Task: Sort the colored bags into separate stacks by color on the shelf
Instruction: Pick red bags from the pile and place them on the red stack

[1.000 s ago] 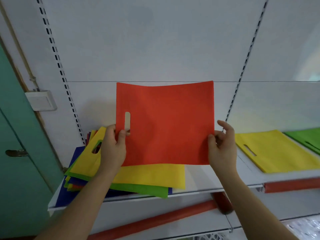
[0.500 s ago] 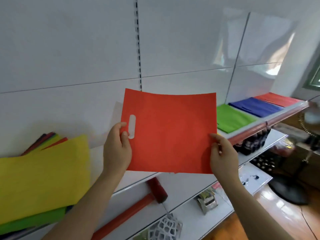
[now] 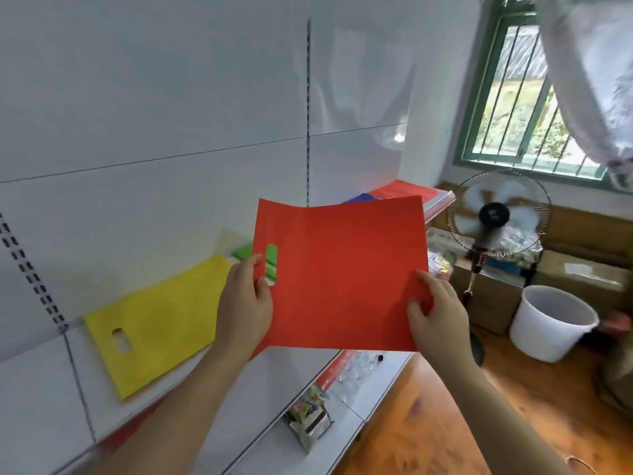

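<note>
Both hands hold the red bag upright: left hand pinches its 9 o'clock edge, right hand its 4 o'clock corner. A yellow bag lies on the shelf.

Bag between hands, above shelf

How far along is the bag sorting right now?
Done: a yellow flat bag lies on the white shelf; green, blue and red bags lie farther along. In hand: both hands grip a red flat bag. Left: placing it.
</note>
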A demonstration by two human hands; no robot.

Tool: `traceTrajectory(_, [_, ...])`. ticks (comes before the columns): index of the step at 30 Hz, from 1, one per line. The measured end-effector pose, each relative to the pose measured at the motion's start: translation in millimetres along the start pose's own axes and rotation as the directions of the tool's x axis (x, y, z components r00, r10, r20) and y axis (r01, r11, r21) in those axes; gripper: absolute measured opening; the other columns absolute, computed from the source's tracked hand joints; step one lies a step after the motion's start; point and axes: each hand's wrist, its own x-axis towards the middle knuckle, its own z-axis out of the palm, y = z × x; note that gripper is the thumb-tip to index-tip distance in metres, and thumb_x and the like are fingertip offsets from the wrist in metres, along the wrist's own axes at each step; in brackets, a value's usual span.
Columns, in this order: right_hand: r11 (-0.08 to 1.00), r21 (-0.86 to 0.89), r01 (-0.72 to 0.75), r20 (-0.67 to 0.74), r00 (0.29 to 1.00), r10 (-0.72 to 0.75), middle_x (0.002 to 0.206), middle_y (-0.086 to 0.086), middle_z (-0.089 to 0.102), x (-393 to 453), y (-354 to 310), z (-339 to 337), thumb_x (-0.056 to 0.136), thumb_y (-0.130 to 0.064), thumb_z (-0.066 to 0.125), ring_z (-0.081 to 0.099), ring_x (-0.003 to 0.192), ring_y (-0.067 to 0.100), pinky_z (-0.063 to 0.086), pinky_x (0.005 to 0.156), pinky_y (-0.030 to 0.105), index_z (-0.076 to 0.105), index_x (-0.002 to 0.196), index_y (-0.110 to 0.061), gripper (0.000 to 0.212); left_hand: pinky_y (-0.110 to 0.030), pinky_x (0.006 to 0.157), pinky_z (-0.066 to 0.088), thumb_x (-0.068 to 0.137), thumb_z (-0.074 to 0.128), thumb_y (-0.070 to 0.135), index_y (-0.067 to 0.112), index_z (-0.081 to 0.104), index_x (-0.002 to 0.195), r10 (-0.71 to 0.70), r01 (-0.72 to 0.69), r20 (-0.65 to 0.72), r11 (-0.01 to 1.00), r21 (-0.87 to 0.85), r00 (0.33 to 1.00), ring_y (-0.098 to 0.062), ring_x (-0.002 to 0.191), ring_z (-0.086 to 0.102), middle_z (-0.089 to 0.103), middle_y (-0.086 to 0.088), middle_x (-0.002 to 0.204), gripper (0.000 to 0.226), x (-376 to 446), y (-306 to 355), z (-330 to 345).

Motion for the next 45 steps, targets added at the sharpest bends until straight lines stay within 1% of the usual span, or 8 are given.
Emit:
traceTrajectory(3, [0.998, -0.038, -0.046, -0.024, 0.999, 0.046, 0.135, -0.001, 0.062, 31, 39, -4, 0.093, -0.009, 0.064, 0.060, 0.121, 0.020, 0.045, 0.100, 0.031, 0.058, 0.147, -0.016, 0.055, -0.017, 0.102, 0.034, 0.099, 0.056, 0.002, 0.012, 0.058, 0.143, 0.031, -0.030, 0.052, 0.999, -0.027, 0.998, -0.019, 0.130, 0.054, 0.061, -0.004, 0.140, 0.045, 29, 13, 59])
traceTrajectory(7, [0.992, -0.088, -0.090, -0.069, 0.994, 0.084, 0.133, 0.001, 0.060, 87, 85, -9, 0.092, -0.004, 0.062, 0.059, 0.120, 0.022, 0.044, 0.100, 0.031, 0.056, 0.149, -0.015, 0.058, -0.030, 0.107, 0.040, 0.097, 0.057, 0.000, 0.009, 0.058, 0.142, 0.056, -0.047, 0.107, 0.995, -0.091, 0.993, -0.024, 0.131, 0.056, 0.062, -0.006, 0.141, 0.046, 77, 30, 142])
traceTrajectory(11, [0.984, -0.132, -0.117, -0.101, 0.989, 0.104, 0.122, -0.005, 0.056, 147, 121, -18, 0.093, -0.002, 0.060, 0.057, 0.112, 0.018, 0.041, 0.093, 0.028, 0.052, 0.152, -0.024, 0.064, -0.030, 0.100, 0.040, 0.098, 0.057, 0.003, 0.012, 0.057, 0.144, 0.071, -0.049, 0.168, 0.990, -0.131, 0.983, -0.026, 0.126, 0.058, 0.062, -0.006, 0.139, 0.047, 123, 47, 216])
traceTrajectory(22, [0.941, -0.220, -0.259, -0.153, 0.961, 0.229, 0.121, 0.006, 0.057, 295, 256, -27, 0.092, -0.004, 0.056, 0.059, 0.110, 0.028, 0.041, 0.087, 0.031, 0.045, 0.158, -0.026, 0.070, -0.029, 0.095, 0.040, 0.104, 0.053, 0.016, 0.025, 0.047, 0.152, 0.119, -0.075, 0.317, 0.986, -0.147, 0.941, -0.014, 0.122, 0.056, 0.054, 0.005, 0.144, 0.049, 226, 102, 412])
traceTrajectory(30, [0.970, -0.198, -0.141, -0.045, 0.990, 0.135, 0.114, -0.005, 0.050, 431, 369, -19, 0.095, -0.004, 0.055, 0.060, 0.104, 0.027, 0.041, 0.084, 0.031, 0.048, 0.157, -0.023, 0.064, -0.029, 0.093, 0.040, 0.104, 0.053, 0.017, 0.028, 0.048, 0.151, 0.018, 0.007, 0.273, 0.996, -0.091, 0.962, -0.005, 0.113, 0.050, 0.056, 0.008, 0.139, 0.048, 275, 133, 542])
traceTrajectory(35, [0.982, -0.181, -0.051, 0.049, 0.997, 0.061, 0.124, -0.005, 0.054, 520, 414, -6, 0.097, -0.005, 0.055, 0.059, 0.112, 0.022, 0.044, 0.090, 0.030, 0.052, 0.154, -0.020, 0.059, -0.032, 0.089, 0.046, 0.105, 0.053, 0.019, 0.028, 0.051, 0.149, -0.092, 0.102, 0.218, 0.994, -0.035, 0.972, -0.009, 0.110, 0.055, 0.055, 0.013, 0.124, 0.045, 300, 147, 598])
traceTrajectory(40, [0.989, -0.143, 0.022, 0.164, 0.987, 0.001, 0.135, -0.001, 0.057, 599, 443, 32, 0.099, -0.004, 0.052, 0.058, 0.123, 0.023, 0.049, 0.105, 0.037, 0.056, 0.151, -0.017, 0.053, -0.031, 0.095, 0.046, 0.106, 0.053, 0.017, 0.020, 0.053, 0.149, -0.146, 0.143, 0.133, 0.989, 0.030, 0.980, -0.017, 0.121, 0.058, 0.060, 0.002, 0.135, 0.043, 328, 145, 638])
traceTrajectory(45, [0.991, -0.103, 0.089, 0.234, 0.970, -0.063, 0.137, -0.001, 0.058, 675, 463, 81, 0.104, -0.008, 0.052, 0.058, 0.123, 0.021, 0.049, 0.104, 0.034, 0.058, 0.149, -0.016, 0.046, -0.040, 0.102, 0.049, 0.106, 0.050, 0.014, 0.017, 0.054, 0.148, -0.226, 0.223, 0.042, 0.972, 0.075, 0.973, -0.023, 0.127, 0.057, 0.059, -0.004, 0.140, 0.043, 368, 135, 680])
